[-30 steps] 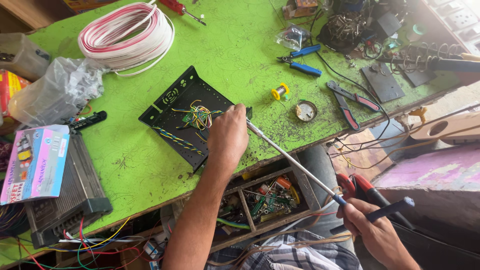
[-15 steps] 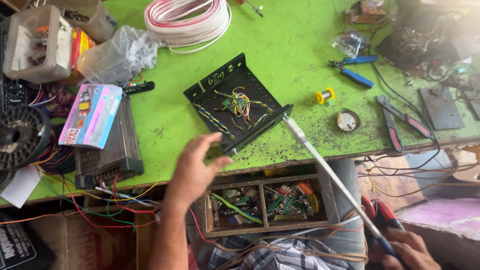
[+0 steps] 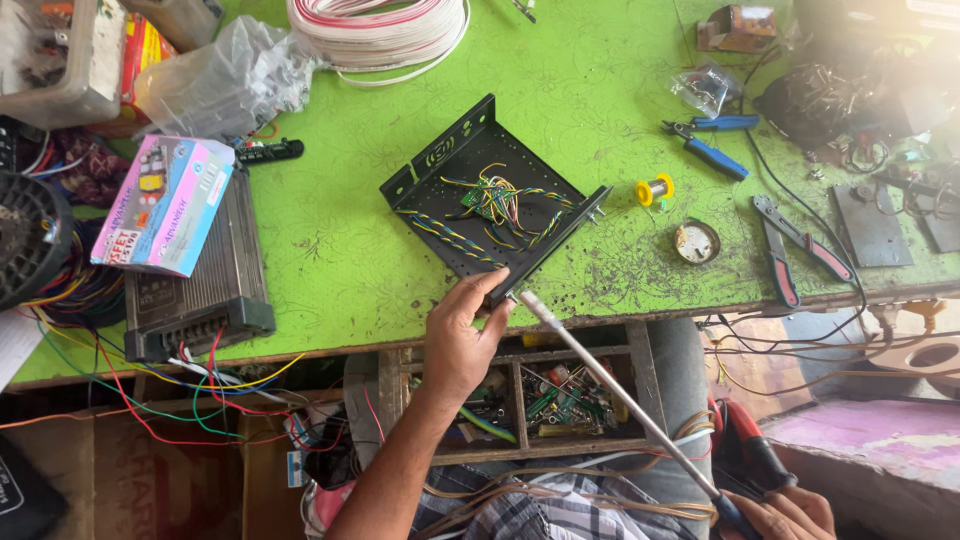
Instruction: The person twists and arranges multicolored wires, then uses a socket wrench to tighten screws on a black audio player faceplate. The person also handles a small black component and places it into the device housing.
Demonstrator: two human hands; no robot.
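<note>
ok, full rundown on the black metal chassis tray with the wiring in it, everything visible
The black perforated metal chassis tray lies flat and open side up on the green table, turned diagonally. It has raised side walls with holes and slots. Inside sit a small green circuit board and loose yellow, blue and green wires. The left hand touches its near corner at the table edge. The long screwdriver, held by the right hand, ends at that corner.

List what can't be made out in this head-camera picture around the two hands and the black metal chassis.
- Right hand: cut off by the bottom edge; its grip on the long silver tool is only partly seen.
- Left hand: its fingertips at the black metal chassis tray hide the contact point.
- Small green circuit board: covered by coloured wires, parts too small.
- Wooden parts drawer: contents too small and cluttered.
</note>
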